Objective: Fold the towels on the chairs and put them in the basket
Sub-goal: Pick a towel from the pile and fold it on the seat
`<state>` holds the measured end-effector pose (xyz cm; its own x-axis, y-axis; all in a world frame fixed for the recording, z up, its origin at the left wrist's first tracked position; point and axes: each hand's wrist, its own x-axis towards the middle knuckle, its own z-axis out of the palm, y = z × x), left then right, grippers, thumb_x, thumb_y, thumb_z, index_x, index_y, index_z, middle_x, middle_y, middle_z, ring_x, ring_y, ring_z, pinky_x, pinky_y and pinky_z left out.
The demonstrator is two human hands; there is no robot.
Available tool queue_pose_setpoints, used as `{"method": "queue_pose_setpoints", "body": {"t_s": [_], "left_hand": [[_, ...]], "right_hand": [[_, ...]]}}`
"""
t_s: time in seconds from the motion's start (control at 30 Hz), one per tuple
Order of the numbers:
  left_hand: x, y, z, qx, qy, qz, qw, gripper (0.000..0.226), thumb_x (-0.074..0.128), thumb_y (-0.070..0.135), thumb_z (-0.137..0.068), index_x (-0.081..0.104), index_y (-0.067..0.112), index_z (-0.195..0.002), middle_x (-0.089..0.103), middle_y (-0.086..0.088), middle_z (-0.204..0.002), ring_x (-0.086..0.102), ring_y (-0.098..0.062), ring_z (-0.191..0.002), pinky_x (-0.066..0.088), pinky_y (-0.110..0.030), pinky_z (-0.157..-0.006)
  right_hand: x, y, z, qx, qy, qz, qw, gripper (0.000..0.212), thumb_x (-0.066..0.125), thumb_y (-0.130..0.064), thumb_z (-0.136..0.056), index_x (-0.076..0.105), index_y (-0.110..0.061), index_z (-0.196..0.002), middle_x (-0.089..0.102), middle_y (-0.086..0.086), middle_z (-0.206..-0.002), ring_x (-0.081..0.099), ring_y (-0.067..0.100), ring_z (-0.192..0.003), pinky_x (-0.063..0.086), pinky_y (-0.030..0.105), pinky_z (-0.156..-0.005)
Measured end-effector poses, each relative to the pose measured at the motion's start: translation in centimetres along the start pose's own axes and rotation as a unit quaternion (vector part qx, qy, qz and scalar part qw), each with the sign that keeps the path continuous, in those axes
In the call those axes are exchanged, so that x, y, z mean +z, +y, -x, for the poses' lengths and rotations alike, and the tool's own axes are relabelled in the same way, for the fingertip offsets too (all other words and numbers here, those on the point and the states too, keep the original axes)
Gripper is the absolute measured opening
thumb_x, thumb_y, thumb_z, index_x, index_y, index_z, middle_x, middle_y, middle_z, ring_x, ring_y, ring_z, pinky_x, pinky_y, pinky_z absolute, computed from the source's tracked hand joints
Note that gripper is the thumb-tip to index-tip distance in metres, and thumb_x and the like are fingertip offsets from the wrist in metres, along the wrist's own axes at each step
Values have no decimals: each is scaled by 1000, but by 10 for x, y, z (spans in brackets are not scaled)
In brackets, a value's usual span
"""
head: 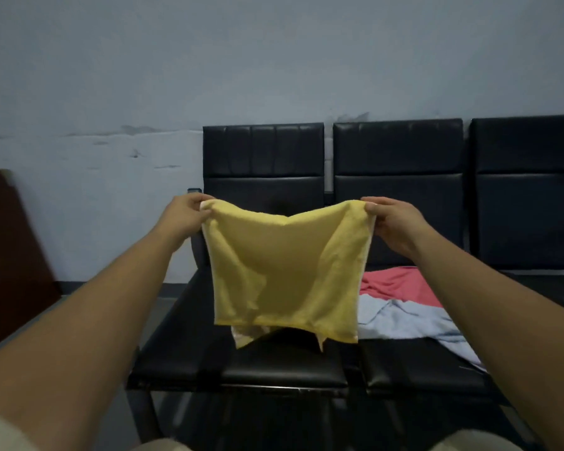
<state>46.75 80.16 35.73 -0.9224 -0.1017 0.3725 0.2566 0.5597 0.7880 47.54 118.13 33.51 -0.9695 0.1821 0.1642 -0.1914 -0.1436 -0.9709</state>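
Holding up a soft yellow terry towel [284,275] over the row of black padded chairs [264,151].

Pinched at the top corners, left hand [189,211] on one and right hand [391,222] on the other, both clenched on cloth. Hanging slack above the left seat, sagging mid-span, with a second layer peeking below the lower hem, so probably doubled already. Looks light, limp and grippy: unlikely to slip, but bound to droop and skew unless taken by the corners and kept taut. Crumpled on the middle seat toward its front edge: a pink towel [401,284] and a pale blue towel [401,320], touching. No basket in view.
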Motion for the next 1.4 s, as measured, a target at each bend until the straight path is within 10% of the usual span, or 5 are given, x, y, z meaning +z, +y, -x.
{"method": "queue_pose_setpoints", "body": {"t_s": [0.23,0.43,0.6,0.93,1.4], "left_hand": [[-18,1,5,20,19,-61,998,23,70,4,-87,71,17,-106,71,-5,-100,66,-21,-98,51,-27,-78],[-8,-9,6,-94,37,202,974,26,68,26,-95,69,9,-115,69,-14,-116,67,-29,-107,58,-41,-93],[-5,-29,4,-91,35,72,993,43,70,16,-92,61,5,-133,64,-16,-127,62,-31,-114,52,-44,-101],[9,-66,-34,-84,29,-255,963,23,75,17,-88,75,9,-109,70,-11,-108,62,-23,-94,54,-38,-93],[-9,-33,-108,-20,237,-49,970,4,71,15,-90,70,12,-94,65,-4,-90,58,-21,-85,43,-27,-75]], "right_hand": [[-11,-18,4,-77,42,216,973,10,74,-6,-86,74,-8,-96,71,9,-96,68,22,-95,57,28,-74],[1,-17,16,130,-38,-90,987,30,49,5,-95,61,1,-122,65,21,-114,67,28,-101,56,36,-76],[12,-1,17,181,-33,-102,978,16,58,-5,-97,64,0,-111,62,15,-100,63,27,-91,57,44,-82],[33,70,-50,-53,36,423,904,11,74,-10,-87,76,-11,-99,68,0,-90,64,15,-85,51,27,-78],[80,-2,-113,-205,138,283,927,7,64,-17,-95,68,-16,-102,64,-7,-93,59,9,-88,48,27,-78]]}}
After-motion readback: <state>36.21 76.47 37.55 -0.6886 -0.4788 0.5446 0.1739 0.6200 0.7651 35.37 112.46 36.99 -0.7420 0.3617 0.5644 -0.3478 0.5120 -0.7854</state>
